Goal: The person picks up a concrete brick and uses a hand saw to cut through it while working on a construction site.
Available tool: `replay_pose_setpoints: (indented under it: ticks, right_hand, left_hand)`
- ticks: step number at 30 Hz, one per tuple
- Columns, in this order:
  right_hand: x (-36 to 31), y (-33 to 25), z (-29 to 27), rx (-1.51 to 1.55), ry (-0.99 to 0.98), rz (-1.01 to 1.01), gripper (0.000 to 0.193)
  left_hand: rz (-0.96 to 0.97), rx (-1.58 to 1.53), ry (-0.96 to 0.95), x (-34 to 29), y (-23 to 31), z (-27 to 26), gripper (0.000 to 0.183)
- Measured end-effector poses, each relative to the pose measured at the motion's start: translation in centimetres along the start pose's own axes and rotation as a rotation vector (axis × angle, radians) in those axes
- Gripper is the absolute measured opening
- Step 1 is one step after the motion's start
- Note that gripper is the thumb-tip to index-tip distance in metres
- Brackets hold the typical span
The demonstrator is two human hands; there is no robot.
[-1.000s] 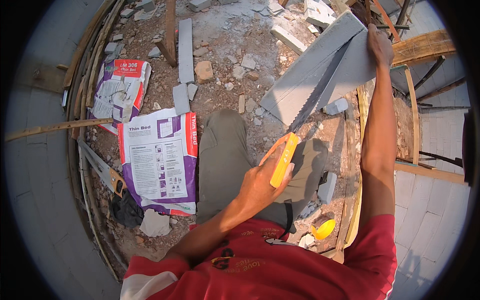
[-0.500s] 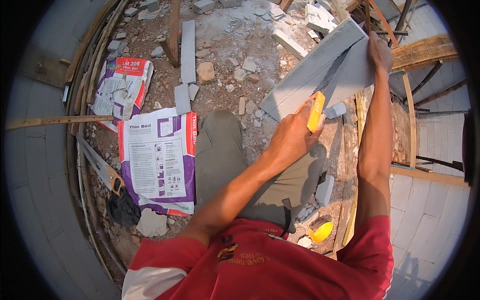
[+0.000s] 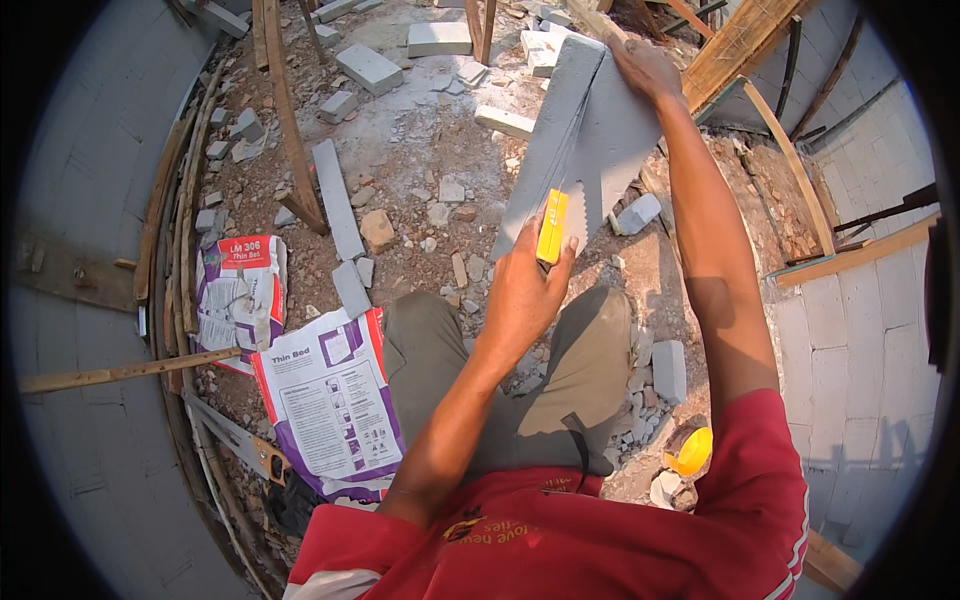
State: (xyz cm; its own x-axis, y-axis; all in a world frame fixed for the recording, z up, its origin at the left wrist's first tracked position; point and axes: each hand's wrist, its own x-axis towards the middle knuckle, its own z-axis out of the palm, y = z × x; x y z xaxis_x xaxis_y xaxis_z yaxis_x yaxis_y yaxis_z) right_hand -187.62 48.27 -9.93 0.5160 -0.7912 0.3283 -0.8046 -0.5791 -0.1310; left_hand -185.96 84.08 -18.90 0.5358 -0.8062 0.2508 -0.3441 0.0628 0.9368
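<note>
A light grey aerated concrete block [image 3: 622, 125] stands tilted in front of my knees. My left hand [image 3: 522, 290] is closed round the yellow handle of a hand saw [image 3: 552, 228]. Seen nearly edge-on, the blade runs up along a narrow line in the block, and a toothed shadow falls on the block's face beside the handle. At the block's far upper corner, my right hand [image 3: 648, 72] grips its edge with the arm stretched out. The fingertips behind the block are partly hidden.
Two printed bags [image 3: 335, 400] lie at my left, with a second handsaw [image 3: 240, 435] beside them. Wooden poles [image 3: 290, 130], block offcuts [image 3: 370, 68] and rubble cover the ground. A yellow round object [image 3: 690, 452] lies by my right side. Block walls [image 3: 860, 370] flank me.
The view has turned, so the block, saw and both hands appear farther left. The block looks more upright in the picture. Both hands keep their hold.
</note>
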Motion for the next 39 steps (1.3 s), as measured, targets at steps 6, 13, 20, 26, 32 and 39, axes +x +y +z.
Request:
replay_pose_setpoints:
  ticks: [6,13,20,26,32,39]
  right_hand:
    - [0.8,-0.2,0.5,0.001,-0.033,-0.007,0.082]
    - [0.5,-0.5,1.5,0.003,0.014,0.043,0.078]
    - [-0.4,-2.4,0.6,0.010,-0.089,0.066,0.073]
    - [-0.3,-1.1,0.9,-0.013,0.001,0.064,0.073]
    - [0.6,-2.6,1.1,0.017,-0.023,0.074,0.070]
    - [0.3,-1.8,1.0,-0.045,-0.024,0.145,0.073]
  left_hand:
    - [-0.036,0.023,0.017,-3.1,-0.5,0.8,0.043]
    - [-0.037,-0.004,0.064,-10.9,0.8,-2.9,0.038]
    - [-0.030,0.090,0.042,1.8,0.3,1.2,0.030]
    - [-0.030,-0.069,0.097,-10.5,-0.3,-1.6,0.041]
    - [-0.030,0.090,0.038,2.6,-1.3,1.3,0.034]
    - [0.014,-0.055,0.081,-9.2,-1.6,-1.2,0.042]
